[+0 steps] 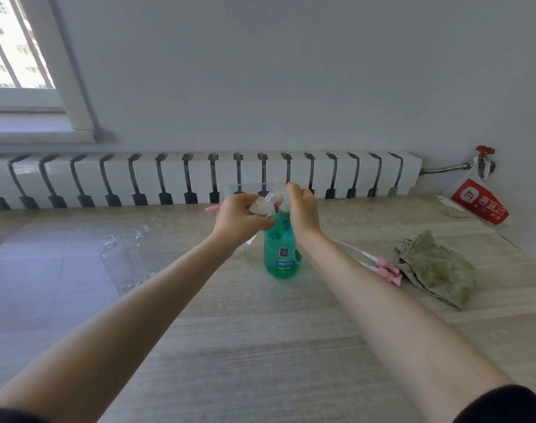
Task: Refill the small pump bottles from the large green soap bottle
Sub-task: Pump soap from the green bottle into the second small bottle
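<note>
The large green soap bottle (281,254) stands upright on the wooden table (260,346), a little beyond its middle. My left hand (236,216) grips a small clear bottle (263,206), tilted with its open neck toward the green bottle's white pump. My right hand (301,206) rests on top of that pump head, fingers curled over it. Two more clear bottles without caps lie on the table to the left, the nearer clear bottle (117,261) and the farther clear bottle (143,239). Pink pump heads (385,270) with white tubes lie to the right.
A crumpled grey-green cloth (437,270) lies at the right of the table beside the pump heads. A white radiator (199,175) runs along the wall behind. A red and white plastic bag (480,203) hangs from a red valve (485,151) at the far right.
</note>
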A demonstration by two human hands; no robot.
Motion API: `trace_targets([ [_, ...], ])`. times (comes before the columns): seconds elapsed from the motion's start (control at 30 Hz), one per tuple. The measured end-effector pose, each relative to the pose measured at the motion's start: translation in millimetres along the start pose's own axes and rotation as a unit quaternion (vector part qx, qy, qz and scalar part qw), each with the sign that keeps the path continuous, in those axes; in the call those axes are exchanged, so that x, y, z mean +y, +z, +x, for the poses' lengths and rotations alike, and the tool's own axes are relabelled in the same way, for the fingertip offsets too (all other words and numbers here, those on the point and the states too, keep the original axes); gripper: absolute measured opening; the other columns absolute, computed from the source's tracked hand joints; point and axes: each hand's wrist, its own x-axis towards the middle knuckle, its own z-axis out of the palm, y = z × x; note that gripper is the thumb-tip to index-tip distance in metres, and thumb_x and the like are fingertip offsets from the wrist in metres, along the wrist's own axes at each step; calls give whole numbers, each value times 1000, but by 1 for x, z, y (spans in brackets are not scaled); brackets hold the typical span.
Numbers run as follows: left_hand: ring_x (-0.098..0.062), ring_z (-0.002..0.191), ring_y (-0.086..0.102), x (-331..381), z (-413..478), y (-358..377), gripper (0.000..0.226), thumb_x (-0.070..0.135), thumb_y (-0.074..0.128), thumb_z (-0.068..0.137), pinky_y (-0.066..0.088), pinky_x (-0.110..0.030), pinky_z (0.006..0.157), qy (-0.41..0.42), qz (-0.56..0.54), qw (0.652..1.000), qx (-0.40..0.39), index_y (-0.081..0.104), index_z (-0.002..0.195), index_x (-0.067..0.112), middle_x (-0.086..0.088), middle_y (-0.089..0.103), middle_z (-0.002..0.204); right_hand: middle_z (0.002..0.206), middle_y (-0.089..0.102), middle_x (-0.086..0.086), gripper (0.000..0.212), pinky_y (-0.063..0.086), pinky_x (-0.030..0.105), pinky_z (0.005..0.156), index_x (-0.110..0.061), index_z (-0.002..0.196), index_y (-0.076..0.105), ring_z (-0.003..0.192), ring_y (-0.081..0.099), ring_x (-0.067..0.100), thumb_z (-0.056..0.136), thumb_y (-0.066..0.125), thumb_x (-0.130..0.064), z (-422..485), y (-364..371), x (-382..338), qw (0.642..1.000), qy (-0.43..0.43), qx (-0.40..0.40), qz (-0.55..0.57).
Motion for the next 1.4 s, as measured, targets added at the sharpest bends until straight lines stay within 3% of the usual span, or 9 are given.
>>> trace_targets([
  [0.13, -1, 77, 60, 1, 3, 0, 32, 3, 76, 74, 43, -12, 61, -7, -4, 1000, 3, 64, 101, 15, 8, 64, 86, 88, 56, 4, 39, 44, 30, 72, -14, 103, 49, 78, 56, 12, 92, 45, -51, 0, 0, -2, 1000, 15, 6, -17],
  [0.43, -3, 75, 61, 1, 5, -4, 44, 0, 76, 73, 43, -11, 59, -3, 18, 1000, 25, 63, 114, 7, 3, 65, 91, 95, 56, 11, 46, 40, 24, 62, -4, 115, 51, 74, 53, 13, 92, 48, -43, -3, 0, -6, 1000, 19, 5, -1],
  [0.53, -7, 79, 62, -2, 7, -3, 48, 2, 76, 73, 45, -12, 61, -3, 25, 999, 33, 61, 118, 7, 0, 64, 100, 92, 54, 10, 41, 39, 22, 60, -3, 114, 50, 71, 52, 11, 92, 48, -38, -4, -1, -7, 1000, 19, 3, 2],
  [0.7, -18, 93, 65, -8, 9, 0, 52, 5, 79, 70, 54, -30, 82, 5, 34, 999, 41, 62, 119, 7, -8, 68, 111, 75, 48, 0, 22, 36, 18, 57, -8, 99, 46, 62, 50, 4, 94, 48, -29, -5, -2, -8, 1000, 7, -9, 2],
  [1.03, -20, 97, 66, -13, 12, 0, 58, 6, 80, 70, 54, -34, 87, 2, 45, 998, 40, 59, 125, 7, -8, 66, 117, 71, 50, -1, 18, 38, 14, 51, -9, 98, 46, 44, 54, -8, 93, 47, -27, -3, -3, -5, 1000, 2, -11, 2],
  [1.23, -20, 95, 66, -13, 13, 0, 56, 5, 79, 70, 54, -33, 85, -6, 32, 999, 34, 60, 123, 6, -8, 67, 114, 77, 57, 3, 39, 41, 24, 62, -6, 104, 52, 67, 56, 12, 91, 47, -42, 3, 1, 2, 1000, 4, -1, 3],
  [1.4, -18, 92, 67, -11, 12, -1, 51, 2, 78, 70, 55, -30, 81, -6, 21, 999, 29, 62, 118, 6, -7, 68, 108, 100, 63, 8, 50, 44, 27, 70, -11, 116, 51, 86, 62, 17, 92, 43, -54, 3, 2, 2, 1000, 20, 5, -11],
])
